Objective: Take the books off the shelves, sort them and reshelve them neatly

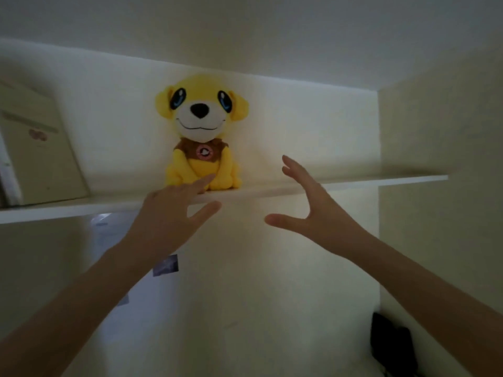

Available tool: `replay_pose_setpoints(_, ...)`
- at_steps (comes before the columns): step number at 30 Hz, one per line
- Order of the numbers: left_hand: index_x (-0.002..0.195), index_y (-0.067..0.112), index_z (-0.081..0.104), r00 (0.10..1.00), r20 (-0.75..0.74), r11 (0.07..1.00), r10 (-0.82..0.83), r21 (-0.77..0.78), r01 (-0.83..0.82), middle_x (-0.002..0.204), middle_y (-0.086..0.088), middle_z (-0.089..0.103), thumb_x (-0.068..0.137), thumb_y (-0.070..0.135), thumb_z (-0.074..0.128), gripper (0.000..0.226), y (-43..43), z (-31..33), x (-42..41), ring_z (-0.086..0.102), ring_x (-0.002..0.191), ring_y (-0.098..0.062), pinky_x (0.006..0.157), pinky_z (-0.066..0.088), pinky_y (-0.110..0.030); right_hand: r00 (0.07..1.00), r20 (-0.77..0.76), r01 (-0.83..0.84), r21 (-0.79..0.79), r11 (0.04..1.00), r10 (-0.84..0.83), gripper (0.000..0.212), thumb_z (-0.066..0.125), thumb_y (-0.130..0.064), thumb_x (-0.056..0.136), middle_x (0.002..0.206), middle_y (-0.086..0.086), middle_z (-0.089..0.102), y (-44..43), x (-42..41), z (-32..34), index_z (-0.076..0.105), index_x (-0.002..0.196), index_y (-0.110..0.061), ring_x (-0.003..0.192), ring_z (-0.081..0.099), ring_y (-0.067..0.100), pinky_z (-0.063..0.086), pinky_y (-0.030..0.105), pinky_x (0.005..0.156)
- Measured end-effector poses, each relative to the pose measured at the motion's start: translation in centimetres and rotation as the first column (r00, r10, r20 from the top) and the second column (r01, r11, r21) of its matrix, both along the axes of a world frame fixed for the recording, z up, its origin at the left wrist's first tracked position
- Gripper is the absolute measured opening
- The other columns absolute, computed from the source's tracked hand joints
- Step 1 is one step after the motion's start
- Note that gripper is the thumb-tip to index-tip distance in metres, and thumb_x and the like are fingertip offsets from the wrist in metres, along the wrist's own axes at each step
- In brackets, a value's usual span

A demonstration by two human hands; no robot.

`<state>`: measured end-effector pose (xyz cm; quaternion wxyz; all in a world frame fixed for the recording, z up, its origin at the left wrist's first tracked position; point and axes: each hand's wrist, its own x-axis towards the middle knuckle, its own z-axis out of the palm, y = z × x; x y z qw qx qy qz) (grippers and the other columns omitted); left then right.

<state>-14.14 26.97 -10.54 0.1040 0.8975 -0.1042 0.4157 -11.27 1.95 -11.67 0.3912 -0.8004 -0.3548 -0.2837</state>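
A white shelf runs across the view above head height. On it sits a yellow plush dog with blue eyes and a brown bib, facing me. A pale book or folder leans tilted at the shelf's left end. Both my arms are raised. My left hand is open with straight fingers, its fingertips just in front of the plush dog's feet at the shelf edge. My right hand is open with spread fingers, to the right of the toy and apart from it. Neither hand holds anything.
A white side panel closes the shelf on the right. Below the shelf, small photos or notes are stuck to the wall. A dark object sits low at the right.
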Motion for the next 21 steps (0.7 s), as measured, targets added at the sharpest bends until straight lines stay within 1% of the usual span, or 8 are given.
replay_pose_setpoints(3,0.142,0.043,0.031,0.999,-0.024,0.997,0.036,-0.061,-0.037,0.117,0.013,0.061,0.086,0.068,0.041,0.063,0.1,0.9,0.5,0.054,0.106,-0.013,0.092,0.042,-0.033,0.998,0.007,0.070,-0.086,0.994,-0.070,0.087,0.063,-0.056,0.078,0.149,-0.011,0.037,0.4,2.4,0.5,0.014,0.149,-0.041,0.137,0.030,0.011,0.019,0.041,0.117)
replay_pose_setpoints(5,0.143,0.039,0.033,0.998,-0.068,0.984,-0.001,-0.176,-0.011,0.103,0.010,0.062,0.091,0.046,0.050,0.055,0.4,2.2,0.9,0.056,0.087,-0.011,0.076,0.040,-0.026,0.999,-0.020,0.039,-0.072,0.997,-0.041,0.070,0.053,-0.055,0.086,0.146,-0.011,0.042,1.3,3.4,1.9,0.026,0.148,-0.035,0.134,0.034,0.010,0.021,0.033,0.114)
replay_pose_setpoints(7,0.144,0.035,0.033,0.996,-0.094,0.982,-0.010,-0.187,-0.007,0.097,0.006,0.060,0.093,0.036,0.051,0.054,0.9,3.6,2.0,0.054,0.073,-0.008,0.065,0.039,-0.022,0.996,-0.083,-0.022,-0.053,0.998,0.018,0.058,0.043,-0.055,0.092,0.146,-0.013,0.042,2.6,4.5,3.8,0.035,0.145,-0.033,0.135,0.035,0.009,0.023,0.026,0.109)
replay_pose_setpoints(9,0.144,0.036,0.030,0.986,-0.163,0.982,0.035,-0.179,-0.064,0.110,0.003,0.060,0.094,0.039,0.050,0.054,1.6,4.8,3.1,0.056,0.079,-0.011,0.071,0.044,-0.024,0.994,-0.104,-0.026,-0.161,0.987,0.009,0.055,0.031,-0.058,0.096,0.149,-0.012,0.038,4.3,5.8,5.8,0.034,0.145,-0.035,0.138,0.033,0.011,0.020,0.027,0.112)
replay_pose_setpoints(11,0.144,0.036,0.030,0.975,-0.200,0.974,0.092,-0.187,-0.130,0.124,0.000,0.058,0.094,0.042,0.049,0.054,2.3,5.6,4.3,0.056,0.089,-0.019,0.085,0.045,-0.033,0.994,-0.104,-0.003,-0.337,0.941,-0.034,0.056,0.021,-0.060,0.097,0.153,-0.011,0.032,5.9,7.0,6.9,0.029,0.147,-0.036,0.141,0.028,0.013,0.014,0.038,0.118)
replay_pose_setpoints(13,0.142,0.032,0.037,0.984,-0.170,0.960,0.051,-0.262,-0.095,0.124,-0.001,0.058,0.093,0.041,0.051,0.051,2.8,6.0,4.9,0.054,0.091,-0.016,0.083,0.042,-0.028,0.993,-0.110,-0.003,-0.432,0.902,-0.050,0.058,0.017,-0.061,0.097,0.155,-0.009,0.029,7.3,8.0,7.5,0.027,0.148,-0.036,0.142,0.026,0.017,0.011,0.045,0.118)
replay_pose_setpoints(17,0.135,0.033,0.047,0.990,-0.138,0.957,0.007,-0.285,-0.047,0.115,0.003,0.060,0.090,0.041,0.055,0.046,3.3,5.3,5.2,0.054,0.097,-0.013,0.082,0.042,-0.027,0.988,-0.057,0.092,-0.523,0.847,-0.143,0.065,0.013,-0.060,0.097,0.145,0.005,0.046,9.0,9.0,7.9,0.040,0.144,-0.023,0.135,0.037,0.024,0.012,0.046,0.117)
replay_pose_setpoints(21,0.127,0.039,0.054,0.993,-0.107,0.942,-0.042,-0.336,0.004,0.115,0.006,0.063,0.089,0.043,0.056,0.039,3.7,5.1,5.1,0.055,0.101,-0.010,0.085,0.039,-0.024,0.988,-0.049,0.106,-0.490,0.865,-0.149,0.063,0.016,-0.058,0.098,0.146,0.003,0.044,8.4,9.8,7.6,0.041,0.143,-0.022,0.134,0.038,0.023,0.016,0.046,0.116)
